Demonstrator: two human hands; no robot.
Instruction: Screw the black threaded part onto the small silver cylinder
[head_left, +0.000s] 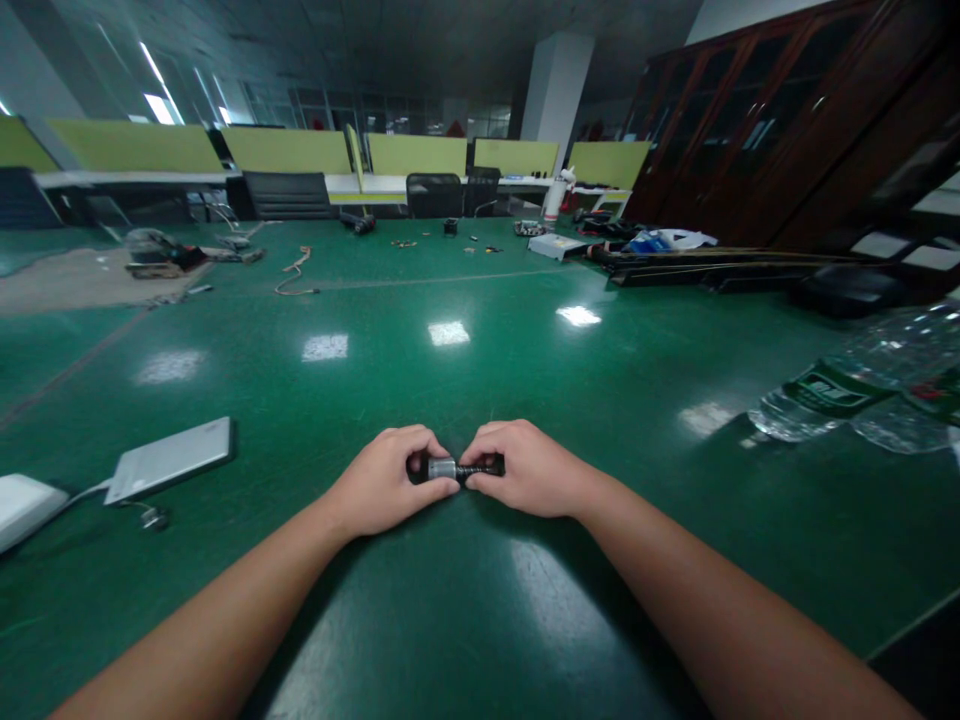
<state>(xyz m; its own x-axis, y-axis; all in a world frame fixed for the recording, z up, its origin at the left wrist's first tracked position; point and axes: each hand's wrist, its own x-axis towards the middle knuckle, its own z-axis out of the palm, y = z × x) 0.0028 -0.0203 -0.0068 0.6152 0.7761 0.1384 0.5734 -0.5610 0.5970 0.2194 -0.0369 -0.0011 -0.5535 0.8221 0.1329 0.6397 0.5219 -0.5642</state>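
Between finger and thumb, my left hand (390, 482) grips a short silver metal cylinder (442, 468) with a dark end. My right hand (525, 468) pinches a thin dark threaded or coiled rod (474, 470), which lines up with the cylinder's right end. Whether the two pieces are joined I cannot tell. Both hands face each other low over the green table (420, 380), and part of each piece is hidden by the fingers.
A flat grey device (176, 460) with a white cable and a white box (26, 510) lie at left. Clear plastic bottles (817, 400) stand at right. Black strips (675, 265), a grey case (556, 246) and a cord (296, 275) lie farther back.
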